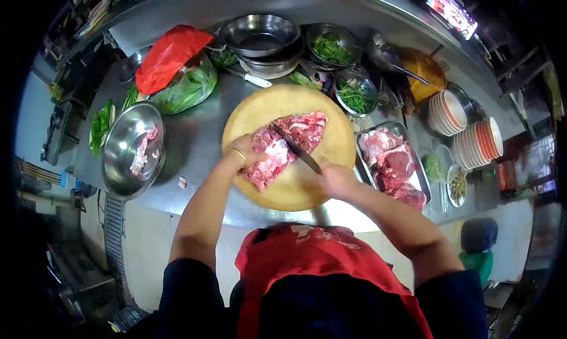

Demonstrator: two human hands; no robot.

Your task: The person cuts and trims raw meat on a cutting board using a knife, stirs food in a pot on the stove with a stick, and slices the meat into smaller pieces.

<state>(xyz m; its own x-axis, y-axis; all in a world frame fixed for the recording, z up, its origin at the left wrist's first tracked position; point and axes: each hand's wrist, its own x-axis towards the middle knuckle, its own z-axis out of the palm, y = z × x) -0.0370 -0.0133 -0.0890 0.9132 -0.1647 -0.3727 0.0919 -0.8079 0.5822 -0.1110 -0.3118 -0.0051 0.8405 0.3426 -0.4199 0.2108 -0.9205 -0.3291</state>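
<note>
A large piece of raw meat (273,160) lies on the round wooden board (254,108). My left hand (245,151), with a gold bracelet at the wrist, presses on its left side, fingers partly hidden against the meat. My right hand (335,179) is closed round the handle of a knife (298,150). The dark blade points up and left, lying between that piece and another part of the meat (304,129) at the upper right. Whether the two parts are fully separate cannot be made out.
Left of the board is a steel bowl (112,156) with meat scraps. At the right stands a metal tray (423,176) of meat. Behind are steel bowls (260,34), greens in a bag (192,91), a white-handled knife (258,80) and stacked bowls (472,150).
</note>
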